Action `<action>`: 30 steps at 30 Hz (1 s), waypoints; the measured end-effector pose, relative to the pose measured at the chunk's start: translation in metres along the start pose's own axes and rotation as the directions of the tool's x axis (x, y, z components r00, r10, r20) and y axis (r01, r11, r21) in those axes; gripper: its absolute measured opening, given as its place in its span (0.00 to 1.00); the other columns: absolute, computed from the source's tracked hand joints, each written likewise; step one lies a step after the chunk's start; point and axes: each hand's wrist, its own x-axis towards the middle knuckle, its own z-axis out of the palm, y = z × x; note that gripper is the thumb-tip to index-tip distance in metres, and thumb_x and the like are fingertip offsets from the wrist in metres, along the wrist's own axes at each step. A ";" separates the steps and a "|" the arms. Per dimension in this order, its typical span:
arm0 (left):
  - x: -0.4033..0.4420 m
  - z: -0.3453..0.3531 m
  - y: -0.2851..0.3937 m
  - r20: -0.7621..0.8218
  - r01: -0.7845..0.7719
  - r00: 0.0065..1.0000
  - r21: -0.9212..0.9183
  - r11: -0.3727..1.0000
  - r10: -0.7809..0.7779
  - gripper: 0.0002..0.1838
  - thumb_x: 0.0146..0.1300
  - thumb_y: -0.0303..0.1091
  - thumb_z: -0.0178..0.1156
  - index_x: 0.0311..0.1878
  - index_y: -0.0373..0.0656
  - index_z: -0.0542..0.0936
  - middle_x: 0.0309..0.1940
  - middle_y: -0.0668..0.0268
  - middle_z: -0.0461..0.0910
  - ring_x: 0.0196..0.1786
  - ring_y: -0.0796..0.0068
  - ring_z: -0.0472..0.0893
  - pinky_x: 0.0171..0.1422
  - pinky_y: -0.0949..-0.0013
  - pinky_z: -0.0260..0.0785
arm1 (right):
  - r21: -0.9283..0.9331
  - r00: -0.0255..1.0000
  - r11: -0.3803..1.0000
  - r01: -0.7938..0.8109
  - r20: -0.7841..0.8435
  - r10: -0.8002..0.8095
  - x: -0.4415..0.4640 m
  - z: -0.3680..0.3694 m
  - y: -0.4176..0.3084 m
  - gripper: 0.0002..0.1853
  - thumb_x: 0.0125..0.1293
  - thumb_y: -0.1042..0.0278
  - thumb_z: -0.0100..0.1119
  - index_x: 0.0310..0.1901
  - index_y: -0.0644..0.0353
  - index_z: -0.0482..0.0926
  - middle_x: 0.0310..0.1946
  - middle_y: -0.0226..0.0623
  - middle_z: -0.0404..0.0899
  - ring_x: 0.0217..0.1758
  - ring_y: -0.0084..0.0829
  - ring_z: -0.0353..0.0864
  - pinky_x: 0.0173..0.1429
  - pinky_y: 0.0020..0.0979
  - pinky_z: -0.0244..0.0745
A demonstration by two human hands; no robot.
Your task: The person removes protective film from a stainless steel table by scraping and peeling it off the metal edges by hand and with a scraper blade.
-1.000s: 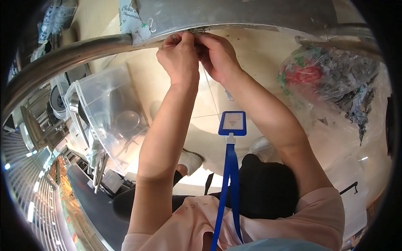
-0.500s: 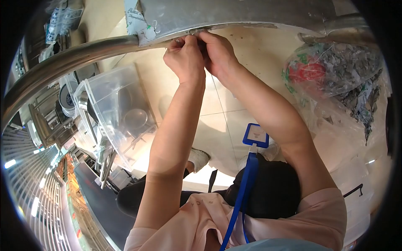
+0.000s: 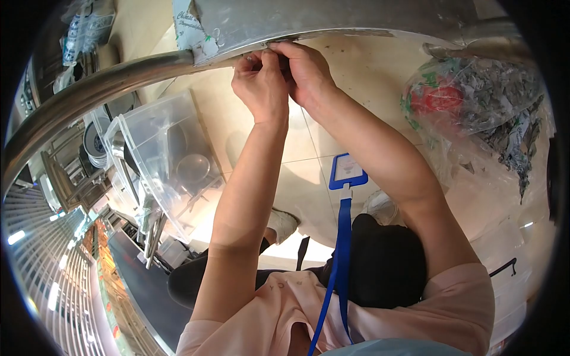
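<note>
Leftmost, a curved, brownish metal tube (image 3: 107, 83) runs to the left corner of the grey sheet-metal panel (image 3: 332, 18); a clear rectangular plastic bin (image 3: 172, 133) lies below. At the panel's lower edge, the left hand (image 3: 260, 89) is curled, fingers bent inward. Adjacent, the half-closed right hand (image 3: 310, 72) has its fingertips at that edge. Whether either grips anything cannot be determined. Far right: a transparent plastic bag (image 3: 475, 89) with grey scraps.

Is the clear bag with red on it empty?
Not empty: crumpled grey scraps show through the clear bag; how full, I cannot tell.
</note>
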 end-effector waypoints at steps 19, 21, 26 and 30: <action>-0.003 -0.009 0.006 0.005 -0.039 0.999 0.097 0.995 0.038 0.08 0.48 0.27 0.54 0.22 0.30 0.73 0.19 0.61 0.74 0.24 0.77 0.71 0.30 0.74 0.65 | -0.107 0.997 0.993 0.045 0.061 -0.039 -0.007 -0.007 -0.001 0.06 0.55 0.72 0.57 0.25 0.63 0.73 0.21 0.30 0.72 0.22 0.19 0.66 0.27 0.21 0.62; -0.006 -0.021 0.001 0.007 -0.014 1.000 0.222 0.975 0.013 0.07 0.51 0.27 0.56 0.25 0.31 0.73 0.20 0.64 0.74 0.24 0.80 0.69 0.30 0.77 0.64 | -0.113 0.998 0.993 0.017 0.054 -0.011 -0.009 0.000 -0.002 0.06 0.53 0.73 0.59 0.24 0.61 0.72 0.20 0.28 0.71 0.22 0.19 0.65 0.26 0.21 0.62; -0.010 -0.050 -0.011 -0.022 -0.096 0.995 0.116 0.989 0.099 0.08 0.58 0.30 0.57 0.32 0.33 0.76 0.26 0.70 0.74 0.30 0.84 0.68 0.36 0.80 0.61 | -0.060 0.998 0.997 -0.055 0.037 0.057 -0.003 0.005 0.002 0.05 0.55 0.73 0.58 0.28 0.62 0.72 0.20 0.27 0.67 0.23 0.18 0.63 0.29 0.21 0.62; -0.015 -0.049 -0.010 0.025 -0.140 0.990 -0.027 0.990 0.140 0.07 0.59 0.28 0.56 0.37 0.34 0.75 0.29 0.67 0.74 0.31 0.81 0.71 0.37 0.79 0.64 | -0.214 0.999 0.977 0.011 0.039 -0.003 0.009 -0.017 0.011 0.05 0.54 0.73 0.58 0.29 0.63 0.72 0.23 0.29 0.71 0.24 0.20 0.67 0.30 0.21 0.65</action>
